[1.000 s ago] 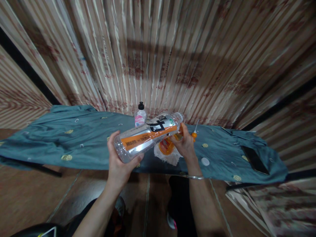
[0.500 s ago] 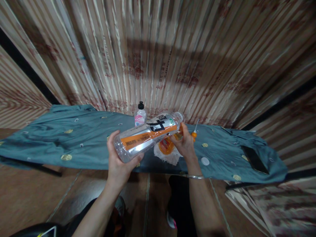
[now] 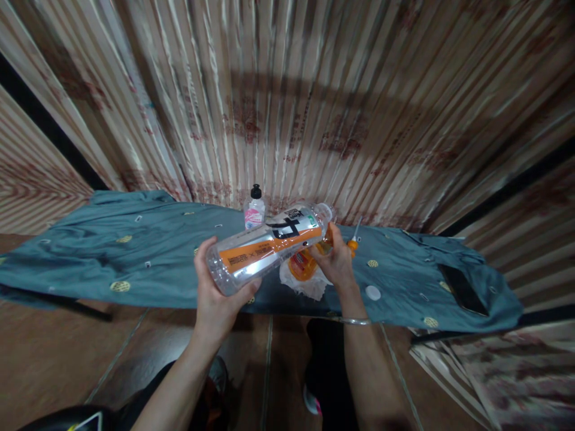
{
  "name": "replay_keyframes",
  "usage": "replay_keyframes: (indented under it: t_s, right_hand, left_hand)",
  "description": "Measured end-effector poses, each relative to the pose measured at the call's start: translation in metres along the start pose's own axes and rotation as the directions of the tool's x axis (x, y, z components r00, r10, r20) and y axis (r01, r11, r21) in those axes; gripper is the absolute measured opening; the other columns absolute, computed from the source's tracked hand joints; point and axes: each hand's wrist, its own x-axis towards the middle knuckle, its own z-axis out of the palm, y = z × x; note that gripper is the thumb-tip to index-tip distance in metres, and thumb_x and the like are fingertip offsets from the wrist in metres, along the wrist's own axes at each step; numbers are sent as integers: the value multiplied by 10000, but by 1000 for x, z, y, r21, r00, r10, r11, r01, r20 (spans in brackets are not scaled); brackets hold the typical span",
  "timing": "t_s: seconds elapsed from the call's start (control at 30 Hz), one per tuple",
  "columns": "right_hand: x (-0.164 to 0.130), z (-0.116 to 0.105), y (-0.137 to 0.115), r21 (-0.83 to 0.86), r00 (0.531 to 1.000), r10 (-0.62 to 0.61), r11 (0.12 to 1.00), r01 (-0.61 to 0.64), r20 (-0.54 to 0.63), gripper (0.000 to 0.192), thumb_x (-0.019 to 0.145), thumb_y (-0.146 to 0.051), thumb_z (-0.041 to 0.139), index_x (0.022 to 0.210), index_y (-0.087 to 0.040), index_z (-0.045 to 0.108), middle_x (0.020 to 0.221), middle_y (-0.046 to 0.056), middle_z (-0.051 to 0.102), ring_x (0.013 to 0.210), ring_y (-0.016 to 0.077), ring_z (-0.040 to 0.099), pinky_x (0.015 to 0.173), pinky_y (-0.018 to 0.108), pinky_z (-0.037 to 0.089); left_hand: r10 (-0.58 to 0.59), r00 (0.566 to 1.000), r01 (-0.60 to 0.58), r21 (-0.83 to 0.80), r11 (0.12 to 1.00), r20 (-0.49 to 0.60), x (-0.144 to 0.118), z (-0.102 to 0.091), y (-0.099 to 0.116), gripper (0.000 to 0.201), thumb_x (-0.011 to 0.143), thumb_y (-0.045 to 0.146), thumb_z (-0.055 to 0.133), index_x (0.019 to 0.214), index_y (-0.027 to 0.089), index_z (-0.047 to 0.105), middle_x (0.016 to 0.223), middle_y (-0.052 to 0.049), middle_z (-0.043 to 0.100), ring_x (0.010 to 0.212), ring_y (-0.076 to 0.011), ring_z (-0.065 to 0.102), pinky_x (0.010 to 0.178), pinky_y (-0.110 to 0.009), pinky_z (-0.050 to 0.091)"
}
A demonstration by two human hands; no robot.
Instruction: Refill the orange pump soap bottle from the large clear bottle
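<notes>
A large clear plastic drink bottle [image 3: 269, 245] with a silver and orange label is tilted above the table, its neck toward the right. My left hand [image 3: 220, 299] is closed around its base. My right hand [image 3: 336, 260] is closed around the upper part of an orange bottle [image 3: 303, 264], close to the clear bottle's neck; its fingertips are partly hidden. The orange bottle rests on crumpled white tissue [image 3: 309, 288], partly covered by the clear bottle. An orange pump head [image 3: 353, 245] with a pale tube lies just beyond my right hand.
A small clear bottle [image 3: 254, 214] with a black cap and pink label stands behind the held bottle. To the right lie a white round cap [image 3: 372, 293] and a black phone [image 3: 463, 290]. A teal patterned cloth [image 3: 162, 263] covers the narrow table against a striped curtain [image 3: 278, 108].
</notes>
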Motion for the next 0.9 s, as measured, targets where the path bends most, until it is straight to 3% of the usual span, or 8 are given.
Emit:
replay_keyframes:
  t_s: [0.5,0.9]
  right_hand:
    - [0,-1,-1,-6,1000,7,1000,-7,1,803,818,-627,753,1449,-172,551,1271,176,773,1111,359,771,937,513,640]
    - [0,0,2,-9,1000,-12,1000,12,-14,801,818,-643,757,1438,-175,561,1246,167,784,1074,346,779,900,496,646]
  left_hand:
    - [16,1000,-16,-4,1000,6,0,1,4,1030,501,392,978,1370,261,441,1196,-66,607,1025,-255,694,903,-412,604]
    - [-71,997,71,0,997,-29,2,4,12,1070,416,370,962,1341,240,439,1236,-91,581,1078,-269,657,983,-451,559]
